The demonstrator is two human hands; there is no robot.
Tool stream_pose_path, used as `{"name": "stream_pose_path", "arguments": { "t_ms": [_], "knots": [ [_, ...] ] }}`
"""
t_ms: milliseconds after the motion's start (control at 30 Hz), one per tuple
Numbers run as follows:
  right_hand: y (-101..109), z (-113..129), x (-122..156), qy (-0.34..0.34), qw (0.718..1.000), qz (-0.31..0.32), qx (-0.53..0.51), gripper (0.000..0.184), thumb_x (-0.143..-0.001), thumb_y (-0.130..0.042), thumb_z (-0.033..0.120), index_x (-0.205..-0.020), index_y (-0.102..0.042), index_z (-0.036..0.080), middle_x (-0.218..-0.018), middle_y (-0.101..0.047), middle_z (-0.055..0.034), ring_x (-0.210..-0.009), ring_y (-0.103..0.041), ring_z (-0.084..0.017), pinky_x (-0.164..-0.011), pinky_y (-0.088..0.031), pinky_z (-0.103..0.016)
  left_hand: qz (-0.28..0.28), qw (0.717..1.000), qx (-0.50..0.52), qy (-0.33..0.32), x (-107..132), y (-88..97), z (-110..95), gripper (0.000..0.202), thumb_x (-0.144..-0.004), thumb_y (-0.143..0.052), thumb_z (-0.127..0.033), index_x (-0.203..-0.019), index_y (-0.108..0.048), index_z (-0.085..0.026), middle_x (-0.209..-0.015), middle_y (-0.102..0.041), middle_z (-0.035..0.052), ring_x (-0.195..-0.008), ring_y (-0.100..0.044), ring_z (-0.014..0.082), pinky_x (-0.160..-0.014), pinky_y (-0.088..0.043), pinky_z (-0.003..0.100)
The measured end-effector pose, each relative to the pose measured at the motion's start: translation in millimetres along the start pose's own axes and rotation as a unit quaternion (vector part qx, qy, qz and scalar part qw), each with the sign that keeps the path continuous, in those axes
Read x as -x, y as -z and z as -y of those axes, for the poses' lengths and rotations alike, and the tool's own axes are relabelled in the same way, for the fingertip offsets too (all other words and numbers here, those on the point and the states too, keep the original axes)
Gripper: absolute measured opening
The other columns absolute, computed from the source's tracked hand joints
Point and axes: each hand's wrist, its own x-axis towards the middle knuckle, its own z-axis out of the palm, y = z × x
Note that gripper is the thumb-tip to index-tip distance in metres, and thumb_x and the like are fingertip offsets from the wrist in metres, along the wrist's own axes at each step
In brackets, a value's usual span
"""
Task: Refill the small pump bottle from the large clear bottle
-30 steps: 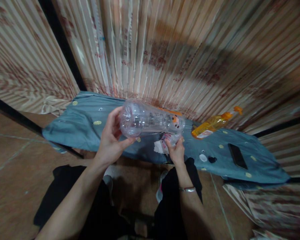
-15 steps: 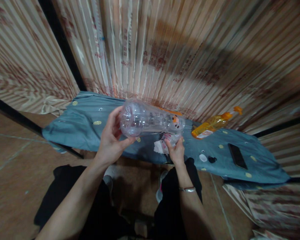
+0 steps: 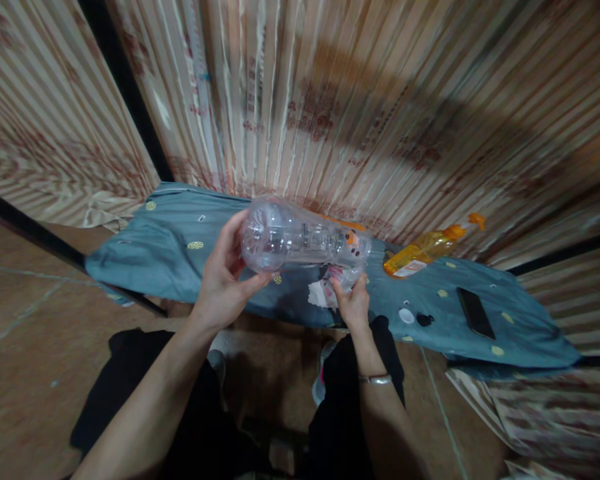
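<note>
A large clear plastic bottle point(image 3: 300, 233) lies sideways in front of me, with dark print along its side and an orange-and-white cartoon figure near the right end. Wrapped around its rounded left end is my left hand point(image 3: 227, 273), thumb below and fingers behind. My right hand point(image 3: 353, 300) pinches a crinkled, see-through plastic piece with pink print point(image 3: 340, 277) just below the bottle's right end. A torn white scrap point(image 3: 320, 294) shows beside it on the left; whether the two are joined, I cannot tell.
Blue patterned cloth point(image 3: 175, 260) covers the narrow bench. To the right lie an orange pump bottle point(image 3: 420, 252), a white disc point(image 3: 407, 316), a small black object point(image 3: 425, 320) and a black phone point(image 3: 475, 313). Behind hangs a striped curtain point(image 3: 300, 100), with a dark pole point(image 3: 125, 87) at left.
Almost nothing differs. The bottle's left end and my left hand have shifted very slightly; my right hand keeps its pinch.
</note>
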Motion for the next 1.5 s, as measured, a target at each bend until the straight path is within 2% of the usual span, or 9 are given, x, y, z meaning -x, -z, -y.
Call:
{"name": "stream_pose_path", "arguments": {
  "t_ms": [300,467,767,1200,1500],
  "knots": [
    [-0.5,-3.5,-0.4,0.001,1.0,-0.003,0.0,0.072,-0.073,-0.059,0.077,-0.114,-0.049,0.018,-0.092,-0.071,-0.0123,-0.081,-0.067,-0.031,-0.074,-0.05,-0.04,-0.003,1.0,0.005,0.003,0.1,-0.6,0.0,0.089,-0.064,-0.092,-0.031,-0.143,-0.05,-0.032,-0.147,-0.055,0.0078,-0.136,-0.054,0.0324,-0.106,-0.054,0.046],
    [0.7,-1.5,-0.1,-0.001,1.0,0.001,0.002,0.069,-0.074,-0.059,0.076,-0.112,-0.049,0.019,-0.089,-0.071,-0.011,-0.08,-0.067,-0.031,-0.074,-0.05,-0.04,0.003,1.0,0.014,0.013,0.1,-0.7,-0.8,0.09,-0.064,-0.092,-0.028,-0.143,-0.05,-0.034,-0.147,-0.054,0.0068,-0.136,-0.054,0.0317,-0.105,-0.055,0.045],
    [0.4,-1.0,0.0,0.008,1.0,-0.002,-0.003,0.067,-0.075,-0.057,0.075,-0.112,-0.047,0.02,-0.097,-0.072,-0.0131,-0.089,-0.068,-0.032,-0.077,-0.051,-0.041,0.0,1.0,-0.014,-0.005,-1.1,-1.7,-2.0,0.092,-0.064,-0.092,-0.034,-0.145,-0.049,-0.032,-0.151,-0.052,0.0088,-0.141,-0.049,0.034,-0.111,-0.05,0.05],
    [-2.2,-3.9,-0.3,0.007,1.0,-0.012,0.004,0.069,-0.075,-0.058,0.075,-0.114,-0.048,0.019,-0.095,-0.071,-0.0131,-0.086,-0.069,-0.032,-0.076,-0.051,-0.042,-0.001,1.0,0.003,0.005,0.1,-2.4,1.9,0.097,-0.062,-0.093,-0.034,-0.147,-0.047,-0.033,-0.156,-0.047,0.0082,-0.147,-0.04,0.0359,-0.114,-0.046,0.054],
    [0.7,-0.4,0.2,0.005,1.0,-0.003,-0.012,0.064,-0.075,-0.058,0.074,-0.11,-0.047,0.021,-0.09,-0.07,-0.0098,-0.081,-0.068,-0.031,-0.076,-0.051,-0.041,-0.007,1.0,-0.004,-0.025,-1.4,-2.8,9.1,0.095,-0.064,-0.091,-0.041,-0.147,-0.046,-0.034,-0.156,-0.046,0.0085,-0.146,-0.042,0.0349,-0.115,-0.044,0.053]
  ]
}}
